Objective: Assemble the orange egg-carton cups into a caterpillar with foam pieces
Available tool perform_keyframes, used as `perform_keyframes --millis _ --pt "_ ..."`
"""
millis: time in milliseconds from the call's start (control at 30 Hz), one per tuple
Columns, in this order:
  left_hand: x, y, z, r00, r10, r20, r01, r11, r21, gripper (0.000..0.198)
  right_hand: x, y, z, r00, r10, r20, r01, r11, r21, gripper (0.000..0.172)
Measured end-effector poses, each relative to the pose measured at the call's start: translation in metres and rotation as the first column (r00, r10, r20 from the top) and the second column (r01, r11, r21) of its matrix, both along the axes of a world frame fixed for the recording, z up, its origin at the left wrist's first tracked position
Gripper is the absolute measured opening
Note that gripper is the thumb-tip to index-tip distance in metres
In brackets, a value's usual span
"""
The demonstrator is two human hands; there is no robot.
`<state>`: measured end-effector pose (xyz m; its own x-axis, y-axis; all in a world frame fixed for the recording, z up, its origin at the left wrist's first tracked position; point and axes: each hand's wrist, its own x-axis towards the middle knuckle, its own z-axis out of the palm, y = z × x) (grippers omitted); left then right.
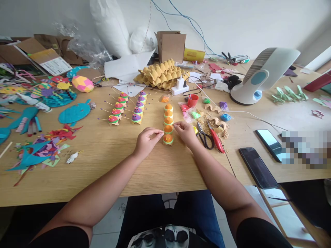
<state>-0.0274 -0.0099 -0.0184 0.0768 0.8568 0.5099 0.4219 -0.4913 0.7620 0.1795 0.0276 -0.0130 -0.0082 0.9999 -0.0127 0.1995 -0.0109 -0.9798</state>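
An egg-carton caterpillar (168,121) stands lengthwise before me, its row of bumps covered in orange with pale green rims. Small yellow marks show on its nearest bump. My left hand (148,142) is closed in a pinch, fingertips at the left side of that front bump. On the other side, my right hand (184,132) pinches beside the second bump. Whatever is between either set of fingertips is too small to make out. To the left stand a red-and-green caterpillar (118,109) and a purple one (139,107), both with pin-like sticks poking out.
Black-handled scissors (205,138) and a red utility knife (216,137) lie right of my right hand, near a red cup (192,100) and bagged clay. Two phones (258,167) rest further right. A white fan (258,77), egg trays (164,74) and paper scraps (42,150) surround the workspace.
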Motion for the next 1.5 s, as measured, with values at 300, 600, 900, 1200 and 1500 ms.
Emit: perform_keyframes --millis 300,600,900,1200,1500 --pt "0.002 0.007 -0.009 0.997 0.019 0.081 -0.009 0.992 -0.126 0.018 -0.003 0.009 -0.003 0.970 0.050 0.238 -0.063 0.997 0.049 0.031" --pt "0.002 0.007 -0.009 0.992 0.049 0.118 -0.022 0.975 -0.223 0.021 -0.005 0.000 0.006 0.961 0.110 0.255 -0.128 0.990 0.053 0.028" --pt "-0.001 0.006 -0.008 0.999 0.033 0.036 -0.028 0.990 -0.139 0.016 -0.007 -0.005 0.012 0.946 0.127 0.298 -0.144 0.989 0.035 0.025" --pt "0.001 0.006 -0.006 0.999 0.027 0.038 -0.022 0.992 -0.126 0.014 -0.009 -0.006 0.014 0.941 0.140 0.307 -0.155 0.988 0.025 0.023" --pt "0.001 0.006 -0.008 0.996 0.057 0.064 -0.042 0.976 -0.212 0.015 -0.009 -0.006 0.014 0.936 0.140 0.322 -0.153 0.988 0.017 0.022"
